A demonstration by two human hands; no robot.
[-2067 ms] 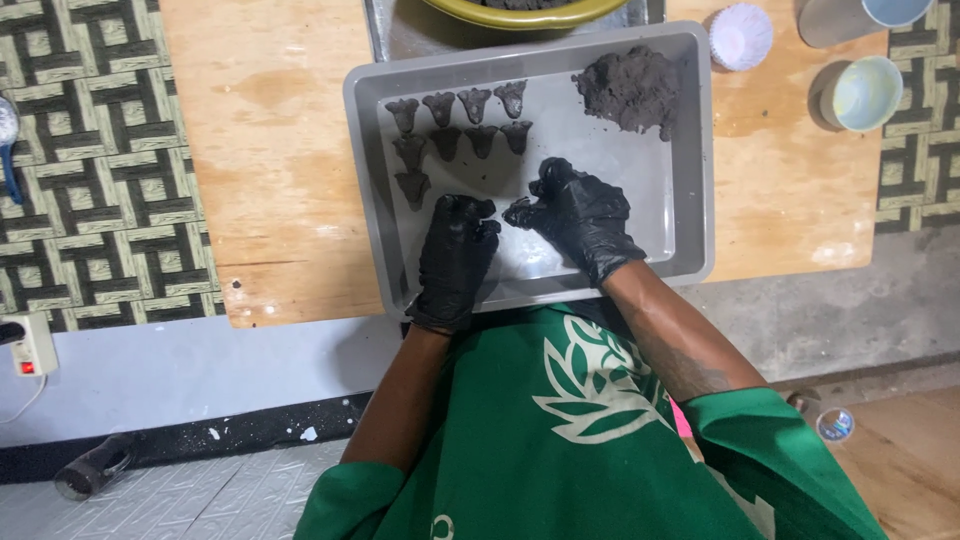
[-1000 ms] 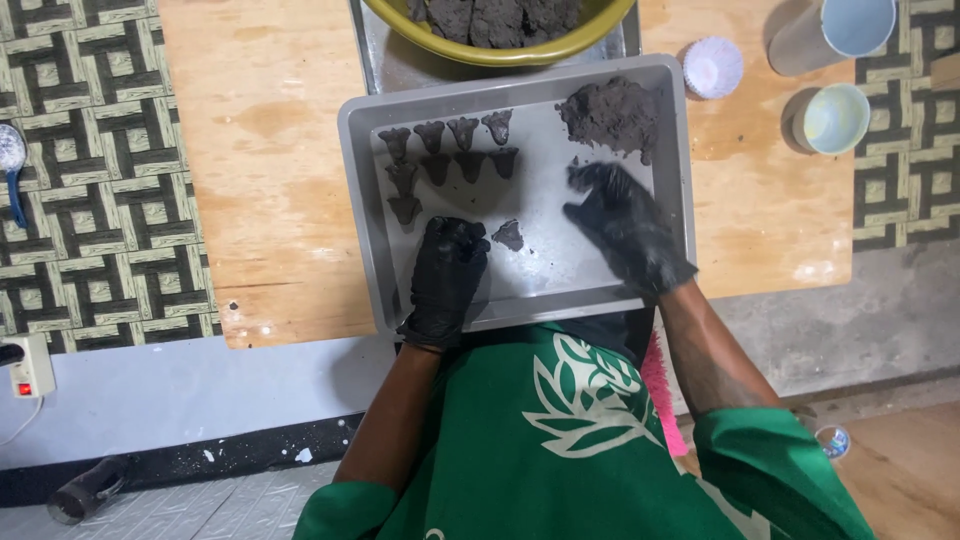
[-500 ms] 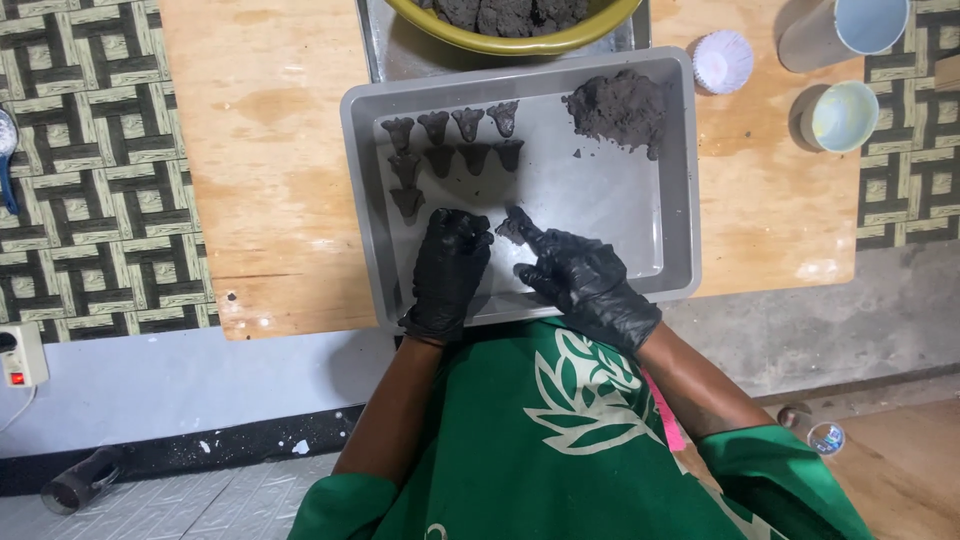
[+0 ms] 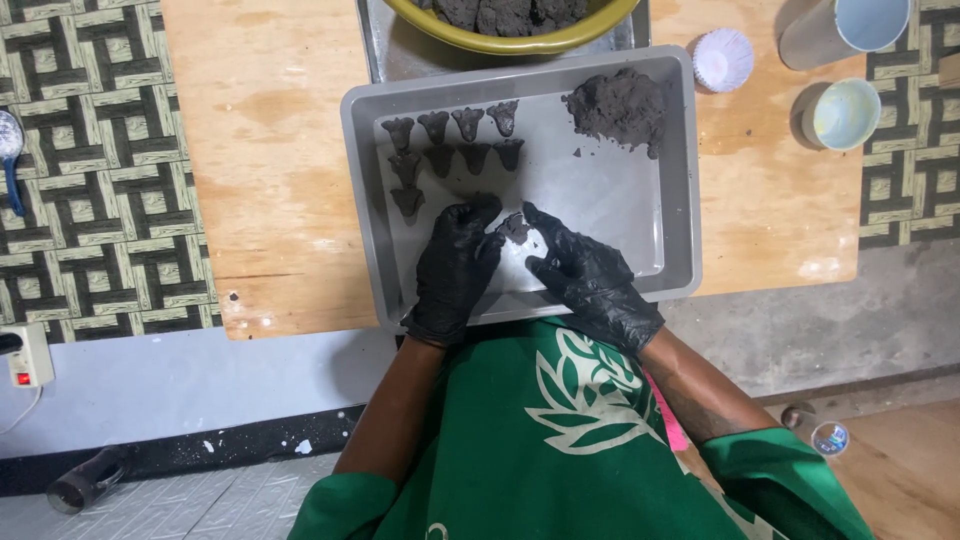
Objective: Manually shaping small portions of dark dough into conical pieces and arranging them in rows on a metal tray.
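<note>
Your board carries a grey tray, its near edge just at your chest. At the tray's far right corner sits a dark, crumbly heap of clay-like paste. Along the far left stand nine finished cones, dark grey, flared at the top and pinched to a point, in rows of four, three, one and one. Beyond the tray, a yellow bowl holds more of the paste. Your left hand and right hand, both in black gloves, meet over the tray's near middle. Between their fingertips you pinch a small lump, the same dark grey, rough and not yet shaped like the cones; both hands grasp it together.
</note>
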